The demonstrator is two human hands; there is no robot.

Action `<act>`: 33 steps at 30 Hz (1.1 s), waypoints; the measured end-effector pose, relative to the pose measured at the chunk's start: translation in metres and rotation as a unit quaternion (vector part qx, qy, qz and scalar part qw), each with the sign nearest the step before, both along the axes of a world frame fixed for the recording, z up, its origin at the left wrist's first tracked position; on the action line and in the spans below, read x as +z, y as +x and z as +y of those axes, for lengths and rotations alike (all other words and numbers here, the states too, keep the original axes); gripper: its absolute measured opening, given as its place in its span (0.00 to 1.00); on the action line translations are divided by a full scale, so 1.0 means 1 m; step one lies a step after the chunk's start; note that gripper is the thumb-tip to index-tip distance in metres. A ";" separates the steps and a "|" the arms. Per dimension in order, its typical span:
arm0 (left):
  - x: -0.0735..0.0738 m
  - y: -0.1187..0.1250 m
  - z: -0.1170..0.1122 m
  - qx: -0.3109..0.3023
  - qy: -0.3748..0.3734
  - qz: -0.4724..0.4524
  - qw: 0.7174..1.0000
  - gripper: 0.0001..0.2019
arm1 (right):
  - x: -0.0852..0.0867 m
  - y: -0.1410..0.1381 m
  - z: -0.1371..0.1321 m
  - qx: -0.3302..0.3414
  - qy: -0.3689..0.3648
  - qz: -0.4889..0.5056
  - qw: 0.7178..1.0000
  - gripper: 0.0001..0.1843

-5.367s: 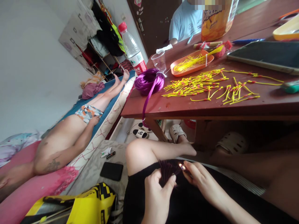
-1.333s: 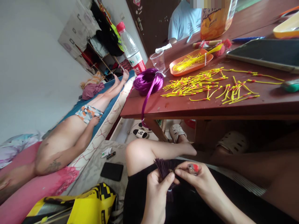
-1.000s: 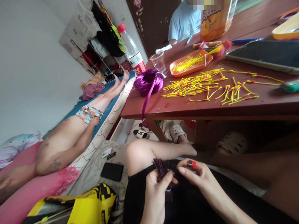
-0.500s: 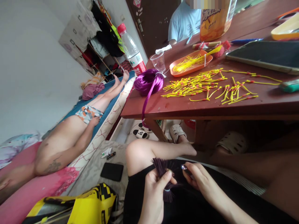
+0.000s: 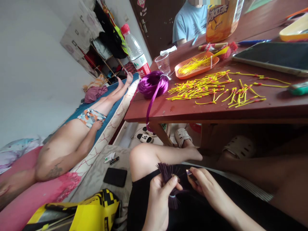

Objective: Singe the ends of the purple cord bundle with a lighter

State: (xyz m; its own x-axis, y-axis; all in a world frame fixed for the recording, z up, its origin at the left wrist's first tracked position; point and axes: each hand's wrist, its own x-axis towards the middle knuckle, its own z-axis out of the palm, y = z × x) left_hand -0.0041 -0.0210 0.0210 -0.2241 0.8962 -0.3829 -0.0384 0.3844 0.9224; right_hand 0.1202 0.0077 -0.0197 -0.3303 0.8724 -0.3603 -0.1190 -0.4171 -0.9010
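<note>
My left hand (image 5: 165, 189) is closed around a bundle of dark purple cords (image 5: 166, 170), whose cut ends fan out above the thumb. Below the fingers a pale tie circles the bundle, and more strands hang down. Just to the right, my right hand (image 5: 202, 183) grips a small lighter (image 5: 189, 172); its metal top shows a bright spot beside the thumb, and the body is mostly hidden by the fingers. A small gap separates the lighter from the cords. Both hands are over my lap, in front of the black cloth.
On the red-brown table (image 5: 156, 110) are a purple cord coil (image 5: 152, 85), knotted yellow cords (image 5: 204, 85), an orange tray (image 5: 192, 73), a plastic cup (image 5: 163, 64), bottles and a dark tablet-like device (image 5: 276, 56). One person lies on the bed; another sits across the table.
A small bright spot now shows at the lighter's top. Both hands keep nearly the same place. The person across the table has shifted slightly.
</note>
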 end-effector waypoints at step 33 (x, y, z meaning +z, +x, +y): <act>0.000 -0.001 0.001 -0.023 0.017 0.083 0.996 0.10 | -0.004 0.001 -0.002 -0.003 0.018 -0.010 1.000 0.20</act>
